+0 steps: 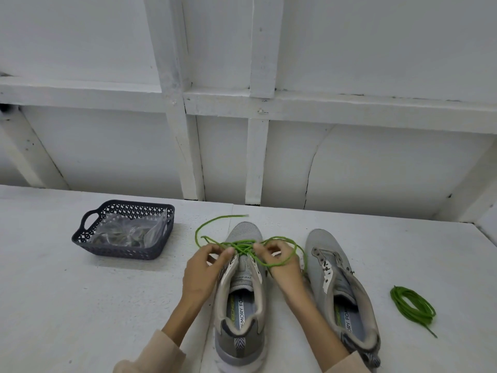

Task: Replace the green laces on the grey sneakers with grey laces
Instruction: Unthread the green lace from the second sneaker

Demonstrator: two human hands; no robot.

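Two grey sneakers stand side by side on the white table, toes pointing away from me. The left sneaker (242, 289) has a green lace (212, 224) tangled loosely over its front eyelets. My left hand (204, 270) pinches the lace at the shoe's left side. My right hand (282, 267) pinches it at the right side, with a loop running round the wrist. The right sneaker (338, 289) has bare eyelets and no lace. A second green lace (412, 305) lies coiled on the table to its right.
A dark perforated basket (88, 230) with clear plastic bags (129, 230) inside stands at the left rear of the table (80, 305). A white panelled wall (242, 130) rises behind the table's far edge.
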